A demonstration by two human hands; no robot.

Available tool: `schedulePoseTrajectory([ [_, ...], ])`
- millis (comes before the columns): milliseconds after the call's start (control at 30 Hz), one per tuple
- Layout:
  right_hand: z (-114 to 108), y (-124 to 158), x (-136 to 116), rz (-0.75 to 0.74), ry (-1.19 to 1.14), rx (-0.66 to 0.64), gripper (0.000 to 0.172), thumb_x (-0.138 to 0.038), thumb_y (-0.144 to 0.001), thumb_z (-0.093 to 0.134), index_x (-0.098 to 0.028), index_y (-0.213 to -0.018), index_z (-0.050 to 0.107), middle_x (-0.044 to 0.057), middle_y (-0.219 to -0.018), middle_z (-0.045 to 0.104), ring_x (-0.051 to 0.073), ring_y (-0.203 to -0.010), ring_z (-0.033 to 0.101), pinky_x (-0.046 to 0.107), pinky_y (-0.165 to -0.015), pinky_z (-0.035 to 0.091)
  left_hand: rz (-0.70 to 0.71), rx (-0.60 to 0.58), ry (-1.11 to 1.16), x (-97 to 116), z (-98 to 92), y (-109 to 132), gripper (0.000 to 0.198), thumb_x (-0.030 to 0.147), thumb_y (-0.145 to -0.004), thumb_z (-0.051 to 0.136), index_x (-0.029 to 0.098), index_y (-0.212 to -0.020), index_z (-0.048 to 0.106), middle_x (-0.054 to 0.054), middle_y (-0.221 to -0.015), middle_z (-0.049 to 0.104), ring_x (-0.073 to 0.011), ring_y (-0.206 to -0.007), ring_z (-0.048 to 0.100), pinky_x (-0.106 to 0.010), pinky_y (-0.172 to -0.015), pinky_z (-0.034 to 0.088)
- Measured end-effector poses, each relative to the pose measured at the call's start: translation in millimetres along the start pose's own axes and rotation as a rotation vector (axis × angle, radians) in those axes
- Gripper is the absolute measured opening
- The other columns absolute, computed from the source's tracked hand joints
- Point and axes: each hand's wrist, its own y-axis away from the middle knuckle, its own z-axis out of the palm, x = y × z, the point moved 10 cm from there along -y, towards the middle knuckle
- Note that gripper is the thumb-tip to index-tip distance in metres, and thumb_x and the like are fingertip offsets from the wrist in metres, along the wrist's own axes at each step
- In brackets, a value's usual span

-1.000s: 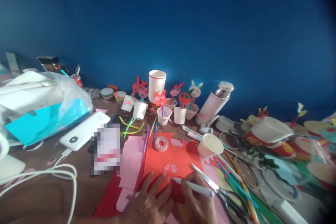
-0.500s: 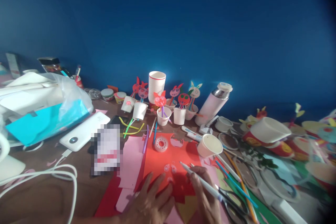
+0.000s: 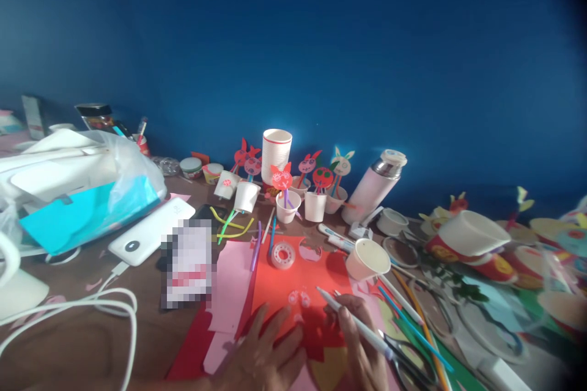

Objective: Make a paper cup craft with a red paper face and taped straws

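Note:
My left hand (image 3: 268, 351) lies flat, fingers spread, on the lower left of a red paper sheet (image 3: 328, 272). Over the sheet's right side, my right hand (image 3: 354, 336) grips a white marker (image 3: 369, 335), whose tip points up and left, close above the paper; whether it touches, I cannot tell. Between the hands, pale eye-like drawings (image 3: 299, 299) mark the red sheet, with a smaller mark below them near my left fingertips. A tape roll (image 3: 283, 255) rests on the upper part. Black-handled scissors (image 3: 415, 363) lie partly hidden beside my right hand.
A paper cup (image 3: 368, 259) stands at the sheet's right corner. Behind are small cups with paper animal faces (image 3: 281, 177), a cup stack (image 3: 276, 153) and a leaning thermos (image 3: 373, 189). Left lie a white power bank (image 3: 151, 232) and cable (image 3: 132, 317); pipe cleaners (image 3: 415, 327) lie right.
The view has shifted slightly, so everything sits a little lower and further right. Both hands keep nearly the same pose, the marker still in my right hand.

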Motion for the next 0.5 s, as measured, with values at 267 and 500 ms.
schedulePoseTrajectory([
  [267,0,0,-3,0.042,0.044,0.001,0.031,-0.048,-0.09,0.037,-0.023,-0.09,0.056,0.003,-0.078,0.06,0.018,-0.069,0.057,0.028,-0.065,0.047,-0.054,0.104,-0.026,-4,-6.2,-3,0.014,0.032,-0.085,0.054,0.027,-0.096,0.061,0.001,-0.115,0.059,-0.0272,-0.116,0.043,-0.054,-0.105,0.008],
  [500,7,-2,3,0.093,-0.067,-0.008,0.028,-0.048,-0.087,0.044,-0.022,-0.084,0.054,-0.001,-0.065,0.057,0.016,-0.061,0.057,0.024,-0.059,0.046,-0.029,0.104,-0.05,-5,-7.1,-3,0.018,0.034,-0.086,0.053,0.028,-0.102,0.06,0.002,-0.116,0.058,-0.0261,-0.115,0.043,-0.054,-0.106,0.004],
])
